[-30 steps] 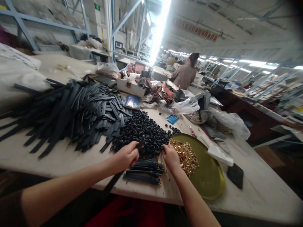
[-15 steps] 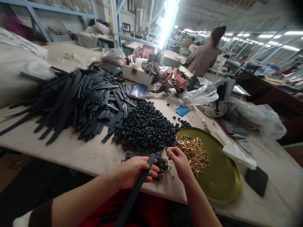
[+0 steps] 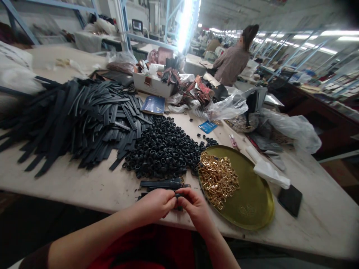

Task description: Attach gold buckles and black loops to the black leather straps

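Observation:
My left hand [image 3: 157, 204] and my right hand [image 3: 195, 206] meet at the table's front edge, both pinching the end of a black strap [image 3: 177, 196] with a small black loop between the fingertips; most of the strap is hidden by the hands. Just beyond them lie a few finished black straps [image 3: 164, 184]. A heap of black loops [image 3: 162, 151] sits behind those. To the right, a round gold tray [image 3: 252, 201] holds a pile of gold buckles [image 3: 218, 178]. A big pile of loose black straps [image 3: 75, 119] covers the table's left.
A white table [image 3: 84, 186] carries a blue booklet [image 3: 153, 105], a blue card [image 3: 208, 126], clear plastic bags [image 3: 288, 129], a white box [image 3: 153, 86] and a black wallet [image 3: 290, 200]. A person [image 3: 232, 61] stands at the far bench.
Both hands have pulled back from the loop heap to the table's front edge and come together. The strap that hung from my left hand is now pinched between both hands.

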`<state>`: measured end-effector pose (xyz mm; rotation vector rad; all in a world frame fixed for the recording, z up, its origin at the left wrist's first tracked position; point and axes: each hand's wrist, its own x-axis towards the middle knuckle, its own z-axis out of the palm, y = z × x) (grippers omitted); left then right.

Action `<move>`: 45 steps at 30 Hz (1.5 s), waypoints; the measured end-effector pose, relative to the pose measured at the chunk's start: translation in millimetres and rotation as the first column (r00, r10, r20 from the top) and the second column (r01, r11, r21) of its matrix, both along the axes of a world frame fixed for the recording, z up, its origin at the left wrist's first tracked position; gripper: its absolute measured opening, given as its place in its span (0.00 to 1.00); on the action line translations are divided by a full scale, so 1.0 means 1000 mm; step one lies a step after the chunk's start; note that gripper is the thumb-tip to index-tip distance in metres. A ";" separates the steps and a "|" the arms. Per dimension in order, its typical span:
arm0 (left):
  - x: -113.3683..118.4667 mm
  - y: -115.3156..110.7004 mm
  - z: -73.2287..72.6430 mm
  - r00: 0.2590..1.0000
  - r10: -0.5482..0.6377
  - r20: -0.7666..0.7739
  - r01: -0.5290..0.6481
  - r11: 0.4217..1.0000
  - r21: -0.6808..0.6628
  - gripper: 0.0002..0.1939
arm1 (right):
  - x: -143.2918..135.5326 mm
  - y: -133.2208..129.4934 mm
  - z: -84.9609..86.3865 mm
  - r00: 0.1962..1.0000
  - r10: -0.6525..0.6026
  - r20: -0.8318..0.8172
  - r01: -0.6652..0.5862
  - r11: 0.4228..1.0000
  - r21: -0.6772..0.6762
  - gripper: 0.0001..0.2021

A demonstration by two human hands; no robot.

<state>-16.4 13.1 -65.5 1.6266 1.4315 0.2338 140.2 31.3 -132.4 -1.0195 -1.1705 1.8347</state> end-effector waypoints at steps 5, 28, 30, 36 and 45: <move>0.003 -0.024 0.007 0.997 0.030 0.077 -0.021 0.994 -0.106 0.17 | 0.007 -0.020 0.010 0.999 -0.029 -0.044 0.027 0.999 -0.041 0.11; 0.001 -0.034 -0.012 0.979 0.147 0.144 -0.157 0.986 0.063 0.16 | 0.069 0.104 -0.010 0.413 -0.466 0.783 -0.257 0.765 0.591 0.05; 0.000 -0.025 -0.013 0.982 0.123 0.141 -0.132 0.990 0.052 0.16 | 0.074 0.108 -0.013 0.441 -0.442 0.781 -0.247 0.777 0.579 0.05; 0.006 0.000 -0.021 0.940 0.183 0.289 -0.188 0.982 -0.010 0.15 | 0.087 0.107 -0.006 0.592 -0.410 0.694 -0.065 0.834 0.549 0.10; 0.016 0.019 -0.022 0.794 0.357 0.492 -0.364 0.927 -0.086 0.16 | 0.014 0.036 0.016 0.991 -0.132 0.004 0.132 0.990 -0.054 0.16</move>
